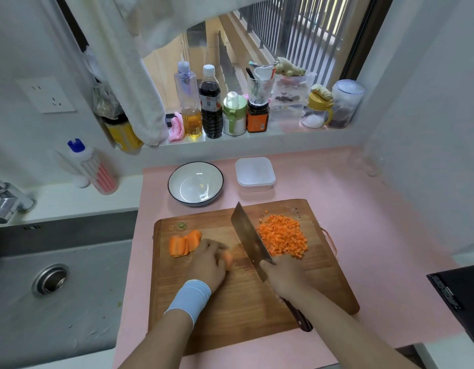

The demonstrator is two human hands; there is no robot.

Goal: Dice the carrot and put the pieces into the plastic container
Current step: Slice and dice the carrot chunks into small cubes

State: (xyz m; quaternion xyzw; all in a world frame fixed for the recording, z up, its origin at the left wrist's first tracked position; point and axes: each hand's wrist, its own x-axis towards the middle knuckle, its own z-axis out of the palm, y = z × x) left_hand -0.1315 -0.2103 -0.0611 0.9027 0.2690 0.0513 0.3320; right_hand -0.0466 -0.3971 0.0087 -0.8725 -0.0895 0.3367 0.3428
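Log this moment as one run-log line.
phase: dicing; left hand: holds carrot piece; right hand: grips cleaver; diced carrot: piled on cutting board; plastic container: behind board

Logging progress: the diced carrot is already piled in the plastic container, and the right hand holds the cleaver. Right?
No: the head view shows the diced carrot piled on the cutting board, not in the plastic container. The right hand does hold the cleaver.
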